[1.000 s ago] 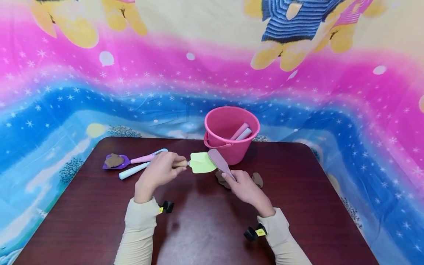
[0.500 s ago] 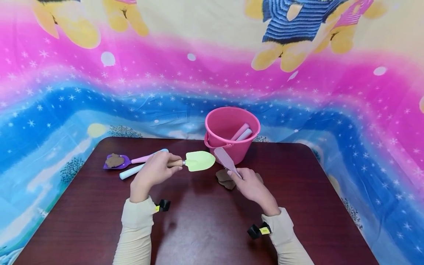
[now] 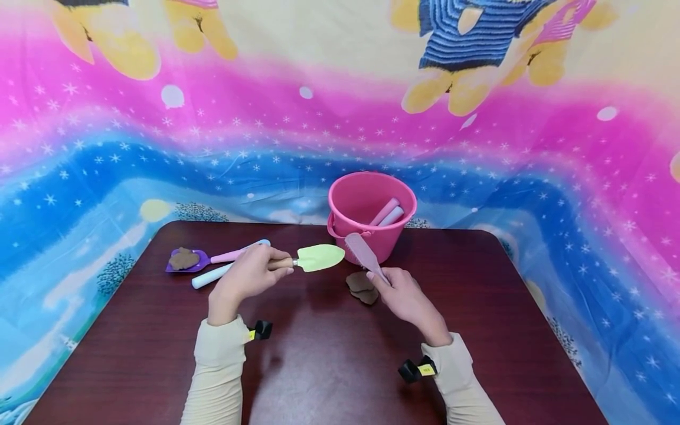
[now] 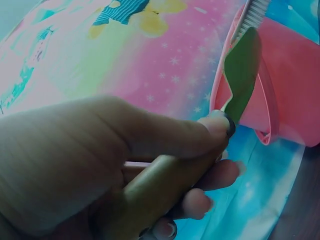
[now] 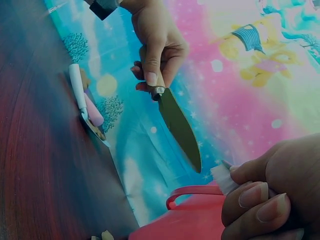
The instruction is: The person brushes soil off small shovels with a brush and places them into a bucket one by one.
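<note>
Table (image 3: 319, 378): we see dark red-brown wood, with a soft shine in its near part.
Bucket (image 3: 392, 237): it is pink and stands upright close to the far edge; its bail (image 3: 330, 226) is down along the outside.
Handles (image 3: 391, 216): inside the bucket we find two, one pink, one whitish, leaning side by side.
Lumps (image 3: 363, 287): brown and flat, they lie before the bucket, one partly over another.
Shovel (image 3: 204, 260): purple, at the table's left, with a brown clod (image 3: 183, 258) on its blade.
White-handled tool (image 3: 211, 275): it lies just beside the shovel; whether they touch, we cannot tell.
Cloth (image 3: 255, 130): around the table we have pink above blue, with snowflakes and yellow bears.
</note>
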The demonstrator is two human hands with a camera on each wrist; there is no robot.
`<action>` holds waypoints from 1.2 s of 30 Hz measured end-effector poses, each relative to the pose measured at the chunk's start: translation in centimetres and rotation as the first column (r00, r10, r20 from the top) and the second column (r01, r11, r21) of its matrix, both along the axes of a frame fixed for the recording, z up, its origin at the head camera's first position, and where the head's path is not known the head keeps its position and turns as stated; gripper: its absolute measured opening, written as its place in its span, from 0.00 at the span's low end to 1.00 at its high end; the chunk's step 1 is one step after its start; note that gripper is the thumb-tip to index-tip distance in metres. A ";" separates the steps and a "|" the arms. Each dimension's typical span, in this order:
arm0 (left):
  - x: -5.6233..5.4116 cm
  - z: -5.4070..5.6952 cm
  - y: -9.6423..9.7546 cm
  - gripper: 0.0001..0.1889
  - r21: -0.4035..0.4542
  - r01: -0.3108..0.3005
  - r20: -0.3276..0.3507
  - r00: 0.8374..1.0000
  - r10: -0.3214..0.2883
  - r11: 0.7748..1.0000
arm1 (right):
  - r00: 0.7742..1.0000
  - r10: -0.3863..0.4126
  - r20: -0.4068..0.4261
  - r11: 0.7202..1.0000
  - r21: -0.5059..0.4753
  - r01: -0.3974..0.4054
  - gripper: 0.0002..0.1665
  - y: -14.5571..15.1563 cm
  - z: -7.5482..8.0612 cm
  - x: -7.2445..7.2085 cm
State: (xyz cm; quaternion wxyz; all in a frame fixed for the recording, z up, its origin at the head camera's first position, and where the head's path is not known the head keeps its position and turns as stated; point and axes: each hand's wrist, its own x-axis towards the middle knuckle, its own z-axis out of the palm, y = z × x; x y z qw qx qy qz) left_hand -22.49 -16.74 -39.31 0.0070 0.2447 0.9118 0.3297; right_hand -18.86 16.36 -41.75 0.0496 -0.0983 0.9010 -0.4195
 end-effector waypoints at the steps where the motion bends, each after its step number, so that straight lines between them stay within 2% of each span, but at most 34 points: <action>1: 0.0 0.0 0.0 0.09 0.008 0.003 0.019 1.000 -0.003 1.000 | 1.000 0.002 0.002 1.000 -0.004 -0.002 0.21 0.0 0.0 0.0; 4: 0.1 0.0 0.0 0.06 0.024 0.001 0.059 0.998 -0.002 1.000 | 1.000 0.006 0.005 1.000 -0.014 -0.006 0.21 0.1 0.0 0.0; 6: 0.2 0.0 0.0 0.08 0.024 -0.006 0.066 0.998 0.004 1.000 | 1.000 0.008 0.008 1.000 -0.023 -0.008 0.21 0.1 0.0 0.0; 13: 0.0 -0.1 0.5 0.11 0.028 -0.027 0.050 0.998 0.026 0.999 | 1.000 0.027 -0.012 0.998 -0.052 -0.028 0.21 0.2 0.0 -0.1; 19: -0.1 -0.1 1.2 0.12 0.038 -0.019 0.038 0.999 0.017 0.999 | 0.999 0.034 -0.023 0.997 -0.066 -0.035 0.21 0.2 0.0 -0.1; 28: -0.1 -0.3 1.8 0.12 0.056 -0.027 0.087 0.996 0.022 0.998 | 0.999 0.032 -0.021 0.996 -0.080 -0.034 0.21 0.1 0.2 -0.2; 33: -0.1 -0.5 2.2 0.08 0.058 -0.018 0.078 0.997 0.013 0.998 | 0.999 0.030 -0.024 0.996 -0.078 -0.032 0.21 0.1 0.3 -0.1; 36: -0.1 -0.7 2.3 0.11 0.045 -0.018 0.082 0.997 0.015 0.999 | 0.999 0.030 -0.025 0.996 -0.078 -0.031 0.21 0.1 0.2 -0.1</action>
